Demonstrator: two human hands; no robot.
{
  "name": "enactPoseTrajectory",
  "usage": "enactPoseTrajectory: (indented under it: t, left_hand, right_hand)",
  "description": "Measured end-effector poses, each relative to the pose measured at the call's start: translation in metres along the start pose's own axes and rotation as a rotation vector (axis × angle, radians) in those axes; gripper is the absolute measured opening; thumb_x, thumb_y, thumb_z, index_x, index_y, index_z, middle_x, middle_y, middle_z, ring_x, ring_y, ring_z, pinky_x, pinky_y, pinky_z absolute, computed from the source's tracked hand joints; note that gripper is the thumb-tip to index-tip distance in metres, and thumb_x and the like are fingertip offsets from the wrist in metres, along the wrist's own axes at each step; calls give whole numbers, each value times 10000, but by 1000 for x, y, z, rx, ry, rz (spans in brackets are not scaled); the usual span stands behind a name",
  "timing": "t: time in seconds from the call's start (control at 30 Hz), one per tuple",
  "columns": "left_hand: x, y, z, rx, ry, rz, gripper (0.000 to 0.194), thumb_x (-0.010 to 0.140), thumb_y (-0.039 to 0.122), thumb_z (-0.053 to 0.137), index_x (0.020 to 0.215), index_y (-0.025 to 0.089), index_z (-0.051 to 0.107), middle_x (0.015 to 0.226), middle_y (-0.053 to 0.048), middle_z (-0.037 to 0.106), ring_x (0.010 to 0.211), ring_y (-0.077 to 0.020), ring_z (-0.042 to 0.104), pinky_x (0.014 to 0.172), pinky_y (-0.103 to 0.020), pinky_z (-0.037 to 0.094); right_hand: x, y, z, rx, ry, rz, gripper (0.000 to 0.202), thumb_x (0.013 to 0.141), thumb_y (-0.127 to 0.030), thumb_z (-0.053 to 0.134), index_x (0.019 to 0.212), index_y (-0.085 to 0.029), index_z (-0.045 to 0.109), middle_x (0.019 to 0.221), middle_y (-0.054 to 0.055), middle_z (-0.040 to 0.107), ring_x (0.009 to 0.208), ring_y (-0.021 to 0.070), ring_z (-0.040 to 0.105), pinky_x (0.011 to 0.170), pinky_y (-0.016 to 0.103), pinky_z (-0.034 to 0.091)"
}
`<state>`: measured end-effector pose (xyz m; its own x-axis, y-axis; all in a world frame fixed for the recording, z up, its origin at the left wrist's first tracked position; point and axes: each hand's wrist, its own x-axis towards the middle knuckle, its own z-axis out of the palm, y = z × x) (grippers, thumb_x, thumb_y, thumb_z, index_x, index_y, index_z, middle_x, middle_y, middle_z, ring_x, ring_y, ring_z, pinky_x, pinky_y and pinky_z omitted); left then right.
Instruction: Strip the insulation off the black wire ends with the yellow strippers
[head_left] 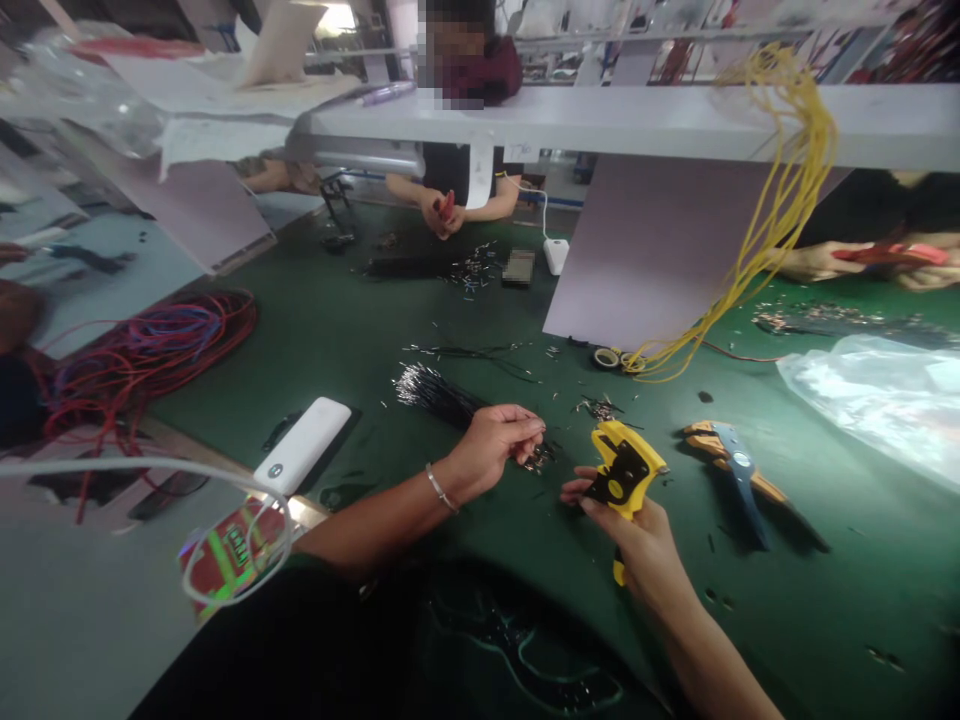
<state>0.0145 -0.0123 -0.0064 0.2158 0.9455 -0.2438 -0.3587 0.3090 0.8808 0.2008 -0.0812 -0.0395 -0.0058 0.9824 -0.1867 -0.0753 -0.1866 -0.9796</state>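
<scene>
My right hand (pixel 637 530) is wrapped round a yellow wire stripper (pixel 624 468), its jaw end pointing away from me. Thumb and fingertips of my left hand (pixel 495 445) are pinched together; whatever they hold is too small to make out. Just behind that hand lies a bundle of black wires (pixel 439 395) with bright, bare-looking ends. Small metal-tipped pieces (pixel 541 460) lie under and beside the left fingers. Beyond the stripper is another little pile of dark and coppery bits (pixel 598 407).
Blue-and-orange pliers (pixel 735 470) lie at right, near a clear plastic bag (pixel 877 400). Yellow wires (pixel 780 220) hang from the shelf (pixel 637 115). A white power bank (pixel 304 445) and red wire coils (pixel 165 340) are leftward. Co-workers' hands (pixel 444 212) hold red-handled tools across the table.
</scene>
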Motion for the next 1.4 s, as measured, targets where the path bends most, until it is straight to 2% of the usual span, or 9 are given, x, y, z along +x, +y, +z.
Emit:
enactPoseTrajectory:
  t: [0.17,0.43,0.6,0.83,0.97,1.23,1.4]
  left_hand:
    - [1,0,0,46,27,62,193,681,255,732,686,99,619,599,-8,572,475,-60,469,437,-200,343]
    - [0,4,6,100,-17,99,162,720,246,705,703,109,620,627,-7,581,486,-64,481,439,-202,358]
    - [-5,12,12,136,-73,57,151,734,237,691,703,110,614,602,-3,577,468,-62,471,448,-205,359]
    - [-10,20,17,62,-187,-83,178,737,242,703,683,108,598,597,-4,572,447,-48,455,445,-199,335]
    - [-9,19,17,32,-202,-118,188,728,243,717,676,107,598,605,-2,573,452,-43,451,443,-194,328]
    - [-5,13,11,-4,-232,-207,187,739,231,714,666,101,601,605,-6,568,453,-46,465,438,-200,329]
    - [-4,13,7,-28,-216,-203,186,745,226,714,679,98,596,625,-10,576,469,-49,478,448,-197,341]
  right_hand:
    - [2,0,1,31,4,-16,303,666,-373,785,880,-168,718,918,99,727,779,252,678,789,411,532]
    - [4,-11,-1,37,-93,-14,312,678,-309,755,946,-161,694,799,62,716,703,211,655,720,361,513]
    - [-2,-25,0,86,-203,47,322,656,-289,756,945,-160,699,775,61,715,696,212,652,721,372,517]
    - [-9,-22,0,161,-285,97,290,667,-264,729,934,-153,704,745,56,715,674,207,652,704,375,525]
    - [-10,-21,1,184,-329,107,265,677,-259,729,923,-161,708,739,44,710,674,200,652,706,365,522]
    - [-4,-11,3,173,-339,101,242,660,-287,753,862,-159,715,672,45,705,632,211,656,671,366,516]
    - [-2,-10,1,197,-373,119,248,684,-267,750,896,-144,710,706,59,719,666,221,668,698,373,514]
